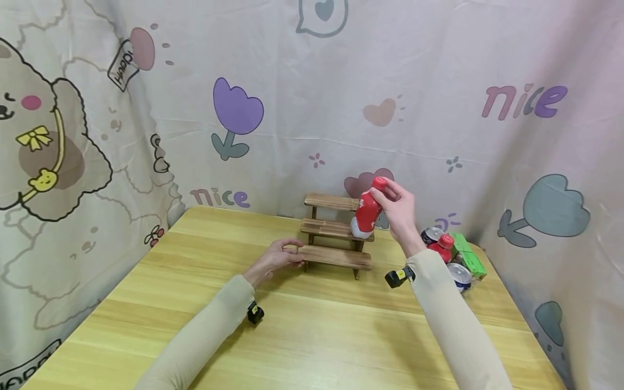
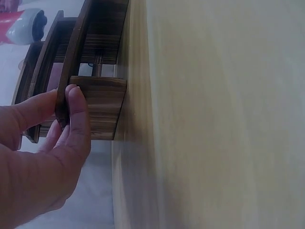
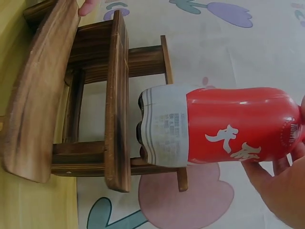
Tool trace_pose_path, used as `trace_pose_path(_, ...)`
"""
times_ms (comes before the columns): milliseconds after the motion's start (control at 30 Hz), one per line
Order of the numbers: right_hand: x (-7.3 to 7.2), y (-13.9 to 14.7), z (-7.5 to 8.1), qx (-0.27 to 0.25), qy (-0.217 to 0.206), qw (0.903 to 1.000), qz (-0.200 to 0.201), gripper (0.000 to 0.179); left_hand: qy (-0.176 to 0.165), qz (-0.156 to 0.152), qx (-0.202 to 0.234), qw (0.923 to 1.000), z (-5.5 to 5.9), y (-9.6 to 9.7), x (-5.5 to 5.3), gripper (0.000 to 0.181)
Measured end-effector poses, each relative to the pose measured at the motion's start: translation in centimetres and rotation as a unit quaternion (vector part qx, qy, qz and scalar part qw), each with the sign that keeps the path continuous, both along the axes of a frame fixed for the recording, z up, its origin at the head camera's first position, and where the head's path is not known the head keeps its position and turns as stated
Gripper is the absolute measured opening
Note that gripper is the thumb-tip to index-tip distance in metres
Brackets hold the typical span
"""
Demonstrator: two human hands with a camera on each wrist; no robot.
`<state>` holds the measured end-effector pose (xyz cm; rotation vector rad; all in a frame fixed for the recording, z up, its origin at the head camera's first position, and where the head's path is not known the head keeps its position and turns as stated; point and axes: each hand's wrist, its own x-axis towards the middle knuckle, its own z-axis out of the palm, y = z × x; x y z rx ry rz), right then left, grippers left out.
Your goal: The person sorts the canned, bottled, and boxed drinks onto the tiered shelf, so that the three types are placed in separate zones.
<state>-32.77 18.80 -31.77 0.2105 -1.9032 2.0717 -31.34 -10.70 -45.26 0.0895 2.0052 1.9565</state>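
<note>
My right hand (image 1: 401,212) grips a red bottle with a white lower part (image 1: 368,214) near its red cap. The bottle leans a little, its base over the right end of the middle step of a three-tier wooden stand (image 1: 336,257). In the right wrist view, the ridged base of the bottle (image 3: 167,126) is close to the middle step (image 3: 116,105). At the stand's left side, my left hand (image 1: 279,257) pinches the end of the lowest step. Thumb and fingers lie on opposite faces of that board (image 2: 71,62) in the left wrist view.
On the right of the wooden table (image 1: 312,336) stand another red-capped bottle (image 1: 443,246), cans with silver tops (image 1: 459,273) and a green box (image 1: 469,257). A printed curtain (image 1: 302,108) hangs close behind the stand and along both sides.
</note>
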Motion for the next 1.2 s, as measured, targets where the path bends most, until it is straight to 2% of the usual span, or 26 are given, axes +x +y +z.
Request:
trace_pose_path(200,-1.2,-1.2,0.9,0.013,0.017,0.9997,0.014,0.044,0.000,0.000,0.006,1.0000,0.0,-0.2,0.1,0.043)
trace_pose_path(433,-2.2,-2.8,2.1,-0.007,0.033,0.9989,0.032,0.042,-0.003,-0.003,0.007,1.0000,0.0,-0.2,0.2,0.043)
trace_pose_path(800,-3.6,-4.3,3.7,0.019,0.026,0.9986,0.041,0.041,-0.002,0.001,0.014,0.9999,-0.1,-0.2,0.0,0.042)
trace_pose_path(967,-4.0,-4.9,3.8,0.038,0.031,0.9982,0.036,0.041,-0.003,-0.003,0.015,0.9999,-0.2,-0.2,-0.1,0.043)
trace_pose_path(1200,-4.6,-5.9,3.6,0.018,0.036,0.9979,0.050,0.039,-0.009,0.003,0.020,0.9998,-0.3,0.0,-0.3,0.044)
